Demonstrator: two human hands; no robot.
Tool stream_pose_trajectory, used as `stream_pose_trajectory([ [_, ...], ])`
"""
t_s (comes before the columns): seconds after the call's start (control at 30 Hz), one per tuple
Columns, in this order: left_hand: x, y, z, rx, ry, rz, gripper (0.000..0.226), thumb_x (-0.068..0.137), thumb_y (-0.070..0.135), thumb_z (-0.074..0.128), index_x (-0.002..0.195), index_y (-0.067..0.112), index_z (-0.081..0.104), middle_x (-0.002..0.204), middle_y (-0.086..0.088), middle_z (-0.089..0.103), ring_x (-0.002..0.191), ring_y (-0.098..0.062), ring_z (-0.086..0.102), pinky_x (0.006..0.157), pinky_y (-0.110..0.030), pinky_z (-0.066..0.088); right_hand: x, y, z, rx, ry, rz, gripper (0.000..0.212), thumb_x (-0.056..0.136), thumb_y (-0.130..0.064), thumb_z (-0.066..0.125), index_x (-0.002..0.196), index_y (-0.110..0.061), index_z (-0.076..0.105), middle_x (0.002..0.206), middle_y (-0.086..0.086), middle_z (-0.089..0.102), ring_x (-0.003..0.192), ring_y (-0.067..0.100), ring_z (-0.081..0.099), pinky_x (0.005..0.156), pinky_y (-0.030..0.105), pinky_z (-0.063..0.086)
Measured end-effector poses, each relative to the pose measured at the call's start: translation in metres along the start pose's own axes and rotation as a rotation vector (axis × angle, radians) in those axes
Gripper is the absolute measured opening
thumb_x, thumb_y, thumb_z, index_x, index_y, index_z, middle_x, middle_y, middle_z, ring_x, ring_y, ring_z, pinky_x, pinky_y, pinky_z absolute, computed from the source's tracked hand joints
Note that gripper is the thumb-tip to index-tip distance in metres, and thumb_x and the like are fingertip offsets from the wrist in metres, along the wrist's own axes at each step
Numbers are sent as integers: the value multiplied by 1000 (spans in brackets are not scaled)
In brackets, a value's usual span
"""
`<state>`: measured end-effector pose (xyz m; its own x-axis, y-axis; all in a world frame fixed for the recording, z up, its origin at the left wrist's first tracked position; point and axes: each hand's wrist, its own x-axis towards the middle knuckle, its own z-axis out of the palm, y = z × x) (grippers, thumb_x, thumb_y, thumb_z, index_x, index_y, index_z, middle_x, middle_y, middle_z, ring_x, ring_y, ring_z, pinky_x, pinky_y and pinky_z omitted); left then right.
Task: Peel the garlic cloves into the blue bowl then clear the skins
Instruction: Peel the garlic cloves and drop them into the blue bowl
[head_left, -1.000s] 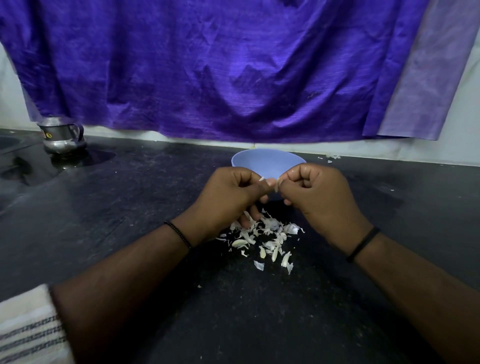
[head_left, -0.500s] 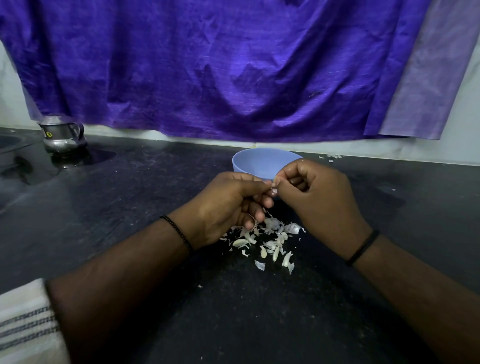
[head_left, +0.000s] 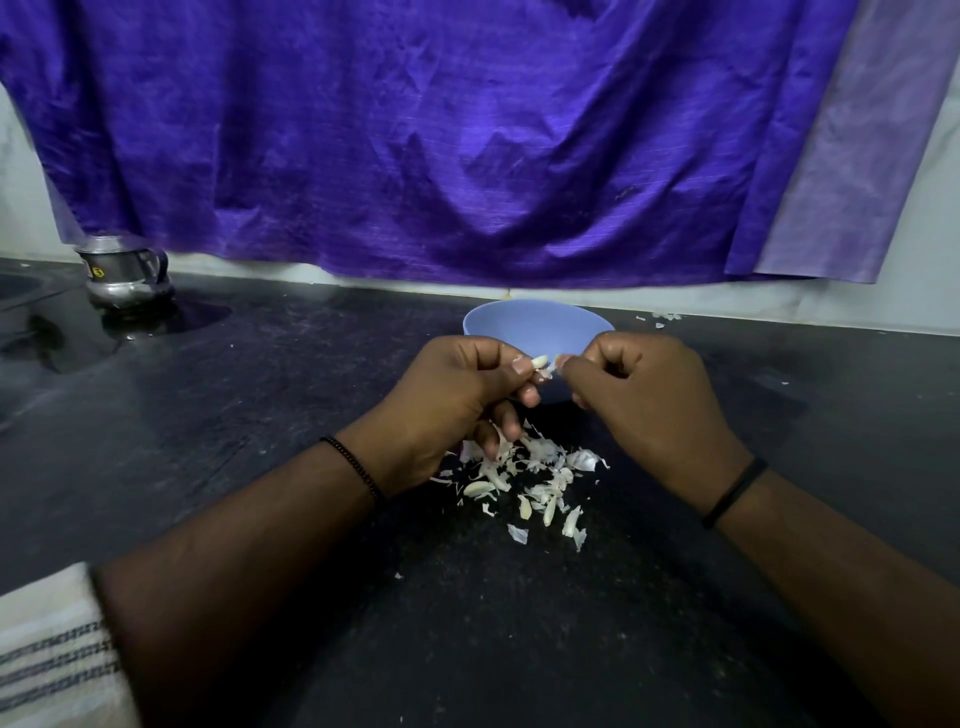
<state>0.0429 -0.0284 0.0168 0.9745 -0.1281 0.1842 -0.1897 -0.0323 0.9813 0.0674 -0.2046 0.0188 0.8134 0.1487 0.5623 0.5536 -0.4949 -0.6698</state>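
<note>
While both hands hang just above the dark counter (head_left: 260, 441), the left hand (head_left: 447, 410) pinches a pale garlic clove (head_left: 539, 360) between thumb and forefinger, its other fingers curled loosely beneath. Facing it, the right hand (head_left: 644, 400) is curled into a near fist, and its thumb and forefinger nip a bit of skin at the clove's right end. The clove sits between the two hands, in front of the near wall of the blue bowl (head_left: 535, 322).

That bowl stands on the counter just beyond the knuckles, partly hidden by them. Only its smooth inner wall shows; what lies at its bottom cannot be told.

Below and between the wrists lies a heap of skins (head_left: 530, 478), white flakes spread over the counter. A few more scraps (head_left: 662, 318) lie beyond the right hand, by the wall.

Far off past the left hand stands a small steel pot (head_left: 124, 275); its inside is not visible. A purple cloth (head_left: 415, 130) hangs behind everything.
</note>
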Motion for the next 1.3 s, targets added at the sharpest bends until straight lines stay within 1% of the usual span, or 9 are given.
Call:
stream_pose_trajectory([
  [0.1,1,-2,-2,66,31,45,20,100,9,53,87,0,65,71,-6,65,45,-14,52,36,-23,41,-1,-1,1,-66,8,-35,31,81,-30,76,59,-16,58,51,-6,56,48,6,46,51,22,39],
  [0.17,2,-3,-3,116,65,71,20,100,10,55,89,-3,66,72,-6,66,45,-14,53,36,-23,41,-2,-1,2,-117,-17,-60,22,77,-30,79,67,-21,61,60,-8,62,55,6,55,55,22,46],
  [0.27,4,-4,-5,228,133,110,18,98,12,59,88,-1,67,66,0,66,43,-13,53,37,-24,43,-4,-1,3,-71,-77,-77,23,76,-12,76,88,-27,63,76,-10,68,69,5,63,69,25,54],
  [0.33,5,-5,-5,294,149,141,17,98,12,60,83,7,67,61,3,65,42,-13,54,40,-28,45,-4,-1,4,-54,-45,-92,23,80,-8,71,91,-27,67,76,-12,68,71,3,64,70,19,53],
  [0.53,4,-6,-4,405,116,191,15,95,10,63,81,13,68,66,2,66,44,-11,56,38,-24,41,-2,0,4,3,-1,-71,18,82,-21,79,97,-29,75,72,-14,69,68,0,64,65,10,48],
  [0.73,4,-7,-3,475,112,234,16,94,15,66,78,17,67,56,11,64,41,-6,54,39,-20,40,-1,-2,3,1,1,-84,8,80,-25,82,82,-25,74,72,-13,70,68,1,65,64,15,52],
  [0.93,3,-9,-1,440,143,285,12,92,13,67,83,7,72,66,1,70,44,-12,58,41,-21,44,-1,-3,1,-31,23,-95,9,81,-26,80,78,-23,72,71,-12,69,69,3,64,64,21,53],
  [1.07,2,-10,-2,432,142,310,14,93,11,66,82,4,72,66,-5,69,44,-13,58,43,-22,45,-1,-2,3,-53,-3,-106,7,84,-25,77,81,-23,71,74,-13,68,72,2,63,65,17,50],
  [1.3,2,-9,0,356,142,320,13,92,10,67,80,12,73,66,-1,68,43,-16,56,40,-27,46,-1,-3,4,-25,8,-137,7,86,-22,75,85,-22,69,79,-15,67,79,-1,62,67,8,45],
])
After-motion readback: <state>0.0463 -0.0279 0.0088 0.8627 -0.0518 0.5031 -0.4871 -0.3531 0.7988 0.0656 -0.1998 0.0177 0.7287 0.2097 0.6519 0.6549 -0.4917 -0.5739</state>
